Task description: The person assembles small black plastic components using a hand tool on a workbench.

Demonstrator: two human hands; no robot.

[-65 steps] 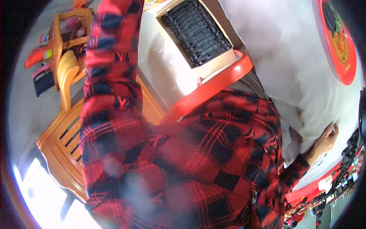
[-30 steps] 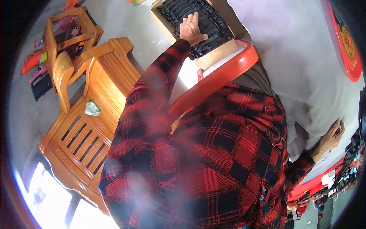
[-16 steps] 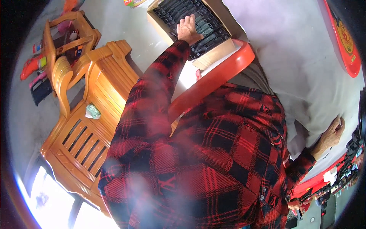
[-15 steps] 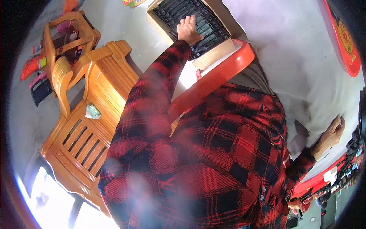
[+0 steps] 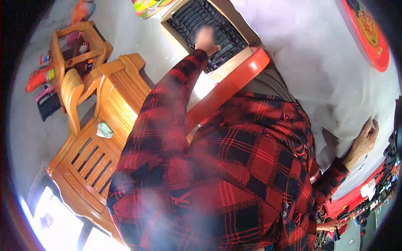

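Over the cardboard box (image 5: 232, 63), the left hand (image 5: 205, 38) extends, blurred.

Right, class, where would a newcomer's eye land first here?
Probably on the red-and-black plaid shirt, which fills the middle and lower part of the view. Next, perhaps, comes the cardboard box at the top, with the left hand over its dark parts. The glossy wooden bench also stands out at the left.

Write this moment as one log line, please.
left hand: at black plastic-looking parts in open brown cardboard box, grip blurred | right hand: away from box, grip unclear | glossy wooden seat: left
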